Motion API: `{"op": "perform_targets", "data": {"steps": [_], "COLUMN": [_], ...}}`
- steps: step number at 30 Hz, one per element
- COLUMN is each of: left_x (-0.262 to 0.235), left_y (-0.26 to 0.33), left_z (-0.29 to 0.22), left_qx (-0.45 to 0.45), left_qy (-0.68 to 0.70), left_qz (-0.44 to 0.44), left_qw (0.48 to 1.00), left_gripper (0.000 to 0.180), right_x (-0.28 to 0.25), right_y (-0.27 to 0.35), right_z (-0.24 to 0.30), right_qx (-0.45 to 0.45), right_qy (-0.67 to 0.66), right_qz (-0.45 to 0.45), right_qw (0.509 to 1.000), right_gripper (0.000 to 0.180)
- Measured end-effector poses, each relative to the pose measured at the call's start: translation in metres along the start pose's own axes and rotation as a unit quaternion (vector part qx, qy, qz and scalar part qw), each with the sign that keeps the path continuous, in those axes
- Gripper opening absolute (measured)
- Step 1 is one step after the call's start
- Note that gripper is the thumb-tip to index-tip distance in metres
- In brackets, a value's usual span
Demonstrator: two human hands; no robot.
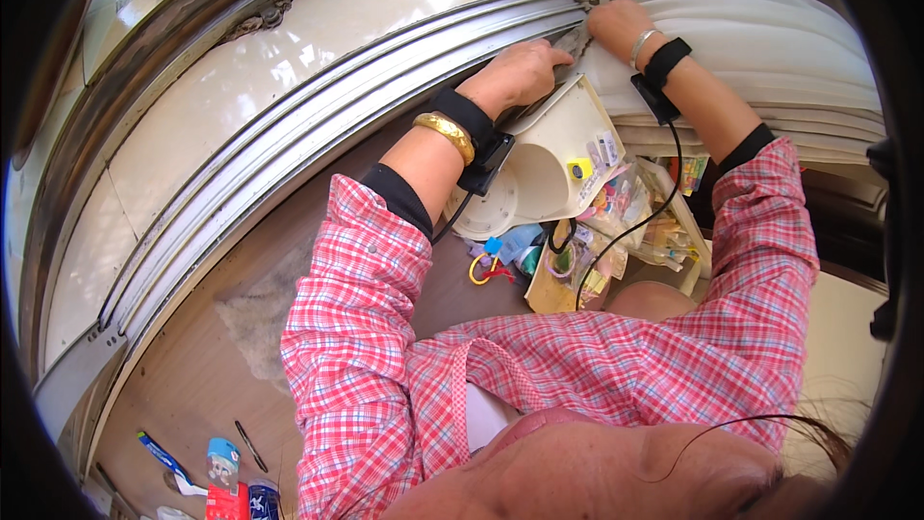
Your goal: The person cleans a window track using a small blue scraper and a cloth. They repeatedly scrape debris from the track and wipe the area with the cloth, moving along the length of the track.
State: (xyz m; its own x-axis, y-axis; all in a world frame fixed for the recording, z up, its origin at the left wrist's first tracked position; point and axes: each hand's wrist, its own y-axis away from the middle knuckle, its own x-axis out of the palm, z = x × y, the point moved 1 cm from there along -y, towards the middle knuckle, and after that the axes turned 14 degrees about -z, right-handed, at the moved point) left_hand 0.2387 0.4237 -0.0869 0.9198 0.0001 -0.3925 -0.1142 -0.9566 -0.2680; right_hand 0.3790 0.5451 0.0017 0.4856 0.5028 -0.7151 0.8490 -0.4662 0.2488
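While a brown tabletop is bordered along its window-side edge by a ribbed metal window track, several small things are seen toward its left end: a blue, white and green brush-like tool, a blue packet with an animal picture, a red box touching that packet, a slim dark pen and a dark blue container. Farther right, a grey fuzzy cloth is laid flat, partly covered by a checked sleeve. By the right end of the track, the left hand is held with its index finger extended; whether anything is held in its grip cannot be told. Below that hand, yellow-handled scissors and a cream plastic holder are seen, the holder being tilted, with a small yellow object on it. A grey, rag-like piece is located between the two hands, at the track's right end. Clear plastic packets are heaped just right of the holder. At the track's corner, the right hand is curled, its fingertips near the grey piece; what its grip contains cannot be told. Beside it, a white curtain is gathered in folds.
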Motion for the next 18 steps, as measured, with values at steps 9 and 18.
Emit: {"op": "perform_targets", "data": {"steps": [9, 18], "left_x": [-0.031, -0.107], "left_y": [0.048, 0.151], "left_z": [-0.011, -0.034], "left_qx": [0.011, -0.008], "left_qy": [-0.015, -0.031], "left_qz": [-0.056, -0.090], "left_qw": [0.998, 0.995], "left_gripper": [0.037, 0.037], "right_x": [-0.017, -0.089], "right_y": [0.002, -0.024], "right_z": [0.017, 0.078], "right_qx": [-0.043, -0.131], "right_qy": [0.024, -0.062], "right_qz": [-0.092, -0.207], "right_qw": [0.995, 0.967], "right_gripper": [0.011, 0.007]}}
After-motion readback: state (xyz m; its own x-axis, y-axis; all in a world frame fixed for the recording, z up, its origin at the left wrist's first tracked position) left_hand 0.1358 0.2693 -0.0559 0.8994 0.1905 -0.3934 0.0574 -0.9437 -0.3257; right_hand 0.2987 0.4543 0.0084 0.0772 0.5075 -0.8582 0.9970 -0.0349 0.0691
